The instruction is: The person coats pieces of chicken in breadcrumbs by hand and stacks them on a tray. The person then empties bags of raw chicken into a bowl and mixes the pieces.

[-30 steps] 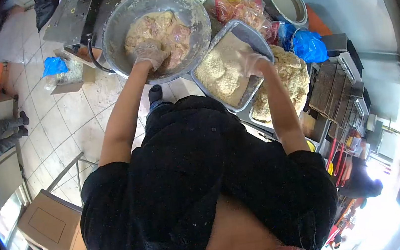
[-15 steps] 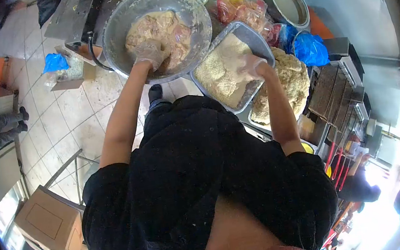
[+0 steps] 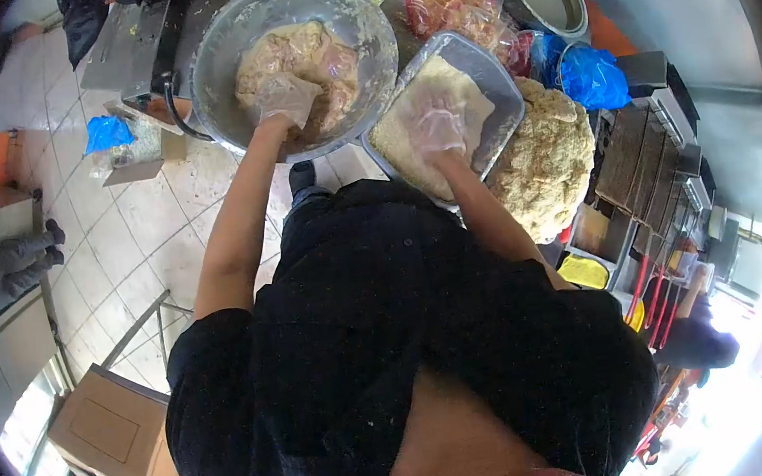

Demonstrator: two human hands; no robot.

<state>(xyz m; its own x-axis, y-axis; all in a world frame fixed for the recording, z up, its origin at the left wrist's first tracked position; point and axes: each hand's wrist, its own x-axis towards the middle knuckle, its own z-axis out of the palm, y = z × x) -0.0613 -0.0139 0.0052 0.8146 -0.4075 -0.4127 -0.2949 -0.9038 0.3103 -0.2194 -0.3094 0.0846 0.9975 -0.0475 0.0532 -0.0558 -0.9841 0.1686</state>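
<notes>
Left hand (image 3: pixel 288 100), fingers bent, over meat (image 3: pixel 305 60); right hand (image 3: pixel 438 124), finger state indiscernible, in crumbs (image 3: pixel 406 130).

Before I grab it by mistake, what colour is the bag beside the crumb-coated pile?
Bright blue, clearest in the head view.

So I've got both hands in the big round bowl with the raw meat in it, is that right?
Not quite: only your left hand is in the big round bowl with the raw meat. The head view shows your right hand in the rectangular tub of pale crumbs beside it.
</notes>
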